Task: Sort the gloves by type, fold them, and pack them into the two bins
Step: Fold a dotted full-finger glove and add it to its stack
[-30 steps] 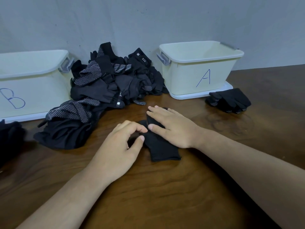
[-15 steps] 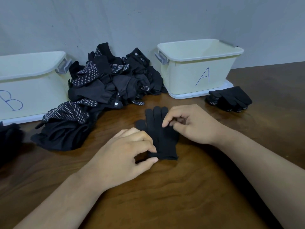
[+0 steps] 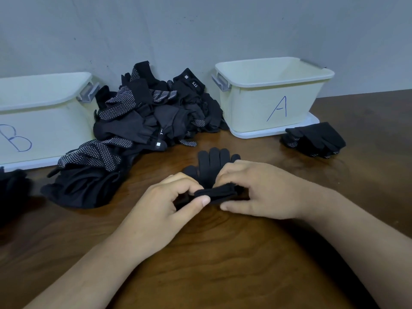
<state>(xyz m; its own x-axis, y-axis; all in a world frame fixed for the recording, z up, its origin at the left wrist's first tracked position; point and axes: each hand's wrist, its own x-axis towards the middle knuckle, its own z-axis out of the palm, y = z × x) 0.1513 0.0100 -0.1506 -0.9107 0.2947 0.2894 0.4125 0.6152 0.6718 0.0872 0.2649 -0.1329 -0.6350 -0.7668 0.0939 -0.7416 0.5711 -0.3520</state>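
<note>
Black knit fabric bunches between two bare hands at a dark wooden table, where a person is partway through folding a plain black knit glove. The glove lies near the middle of the table with its finger end pointing toward the grey wall. Its cuff end is raised off the wood and doubled over toward the palm.

The left hand pinches the left side of that cuff, thumb in front and curled fingers on top. The right hand clamps the right side the same way, its thumb stretched low along the table under the fold.

Behind the hands, against the wall and between the two bins, sits a loose heap of black gloves, several with white-dotted palms. To its right stands a cream plastic bin marked A. To its left, partly cut off by the edge of view, is a matching cream plastic bin marked B.

A small stack of folded black gloves rests on the table just beside the front right corner of bin A. Another dark bundle of gloves lies at the far left edge, in front of bin B.
</note>
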